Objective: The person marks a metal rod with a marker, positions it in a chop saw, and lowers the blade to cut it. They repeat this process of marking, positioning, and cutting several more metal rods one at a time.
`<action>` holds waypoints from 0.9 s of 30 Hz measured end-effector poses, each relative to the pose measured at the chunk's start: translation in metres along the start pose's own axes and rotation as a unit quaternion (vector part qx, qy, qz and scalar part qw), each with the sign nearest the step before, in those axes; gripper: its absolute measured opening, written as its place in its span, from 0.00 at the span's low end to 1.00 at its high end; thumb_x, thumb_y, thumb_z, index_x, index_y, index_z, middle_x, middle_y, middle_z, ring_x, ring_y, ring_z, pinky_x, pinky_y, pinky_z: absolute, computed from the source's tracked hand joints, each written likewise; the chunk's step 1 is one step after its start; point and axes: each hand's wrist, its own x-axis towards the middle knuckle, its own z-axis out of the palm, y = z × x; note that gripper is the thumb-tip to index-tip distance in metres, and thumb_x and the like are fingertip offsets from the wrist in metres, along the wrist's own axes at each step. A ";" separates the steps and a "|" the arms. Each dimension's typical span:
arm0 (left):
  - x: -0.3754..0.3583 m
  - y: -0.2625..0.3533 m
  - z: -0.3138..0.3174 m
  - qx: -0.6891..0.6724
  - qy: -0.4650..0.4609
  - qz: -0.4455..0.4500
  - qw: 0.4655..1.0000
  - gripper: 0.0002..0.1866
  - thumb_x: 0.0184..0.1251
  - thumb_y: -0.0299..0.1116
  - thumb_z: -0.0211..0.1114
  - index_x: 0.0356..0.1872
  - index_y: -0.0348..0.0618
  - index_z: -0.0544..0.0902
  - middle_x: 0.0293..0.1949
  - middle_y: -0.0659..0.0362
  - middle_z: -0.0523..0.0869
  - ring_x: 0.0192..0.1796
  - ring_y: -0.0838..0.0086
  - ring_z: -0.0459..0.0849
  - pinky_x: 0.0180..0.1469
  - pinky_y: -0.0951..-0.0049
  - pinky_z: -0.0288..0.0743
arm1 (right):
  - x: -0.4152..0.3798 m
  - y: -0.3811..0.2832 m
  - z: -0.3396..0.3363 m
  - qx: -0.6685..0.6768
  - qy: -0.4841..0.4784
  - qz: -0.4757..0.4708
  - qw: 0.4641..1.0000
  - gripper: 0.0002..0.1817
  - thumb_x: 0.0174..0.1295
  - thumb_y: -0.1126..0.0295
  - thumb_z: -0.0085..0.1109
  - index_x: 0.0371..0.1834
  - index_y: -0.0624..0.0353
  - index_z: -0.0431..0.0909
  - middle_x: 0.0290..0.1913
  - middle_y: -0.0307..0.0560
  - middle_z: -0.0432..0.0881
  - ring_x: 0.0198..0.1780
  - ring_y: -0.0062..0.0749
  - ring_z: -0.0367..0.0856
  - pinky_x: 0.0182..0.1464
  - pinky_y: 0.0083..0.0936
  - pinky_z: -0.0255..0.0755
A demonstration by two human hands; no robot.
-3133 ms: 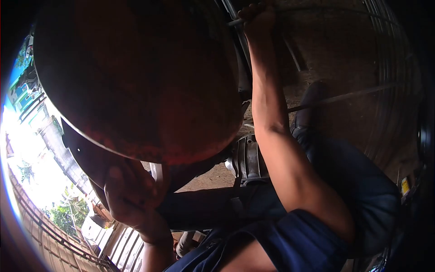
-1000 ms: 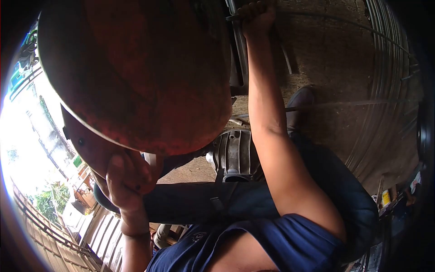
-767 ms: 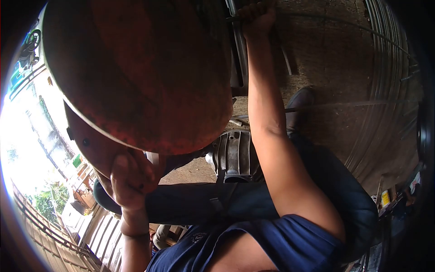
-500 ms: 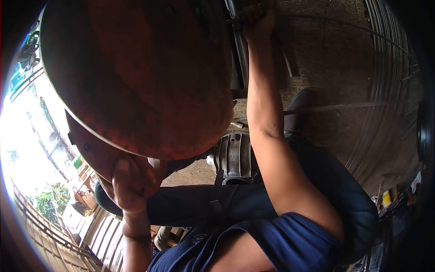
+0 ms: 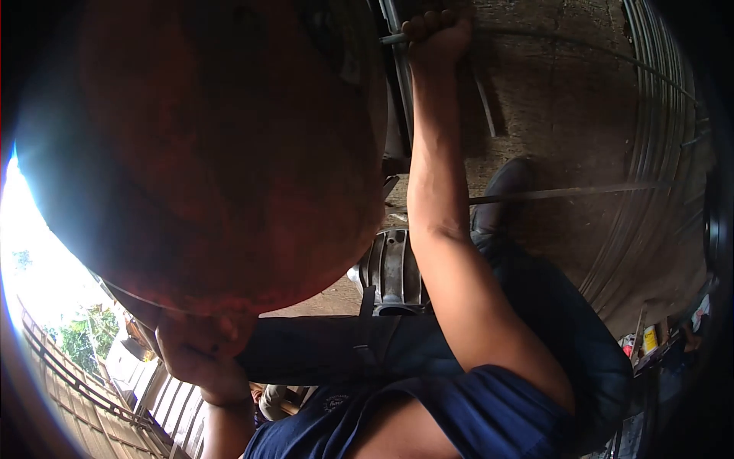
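A large, dark reddish rounded shield-like thing [image 5: 229, 191] fills the upper left, very near the camera. My left hand [image 5: 202, 352] is closed at its lower edge; the shield hides part of the fingers. With the arm stretched far forward, my right hand [image 5: 437, 37] is a fist around a long thin metal rod [image 5: 566, 40]. A short end of the rod [image 5: 393, 38] sticks out on the fist's left side, close to dark metal bars [image 5: 399, 76]. The rest of it curves away to the right.
A ribbed grey metal housing [image 5: 394, 268] sits by my legs. A flat strip [image 5: 566, 193] crosses near my shoe [image 5: 508, 191]. Several long curved rods [image 5: 650, 153] lie at the right. Beyond them is a yellow item [image 5: 650, 338]. Slatted wood [image 5: 172, 398] shows lower left.
The shield has shifted down and left, covering more of the view, and my left hand has moved down with it. My right fist appears slightly lower, still around the rod.
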 end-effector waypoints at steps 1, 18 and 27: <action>-0.004 0.001 -0.001 -0.001 0.003 -0.001 1.000 0.16 0.68 0.34 0.53 0.49 0.30 0.71 0.23 0.52 0.77 0.19 0.74 0.76 0.20 0.80 0.69 | -0.003 -0.002 0.008 -0.003 -0.001 0.001 1.000 0.25 0.74 0.48 0.24 0.19 0.45 0.55 0.13 0.34 0.48 0.13 0.27 0.41 0.15 0.31 0.43; -0.044 0.017 -0.013 0.000 0.066 0.011 0.998 0.16 0.68 0.34 0.52 0.47 0.30 0.72 0.21 0.52 0.77 0.18 0.74 0.76 0.20 0.80 0.68 | -0.008 -0.017 0.022 -0.125 0.005 0.051 0.991 0.29 0.74 0.47 0.26 0.12 0.46 0.47 0.11 0.35 0.43 0.14 0.27 0.38 0.19 0.28 0.43; -0.044 0.016 -0.011 0.001 0.070 0.016 0.997 0.16 0.68 0.35 0.52 0.46 0.30 0.73 0.20 0.52 0.77 0.17 0.74 0.75 0.20 0.80 0.68 | -0.008 -0.020 0.025 -0.127 0.034 0.070 0.989 0.30 0.74 0.48 0.26 0.12 0.47 0.47 0.11 0.35 0.43 0.15 0.28 0.38 0.20 0.29 0.43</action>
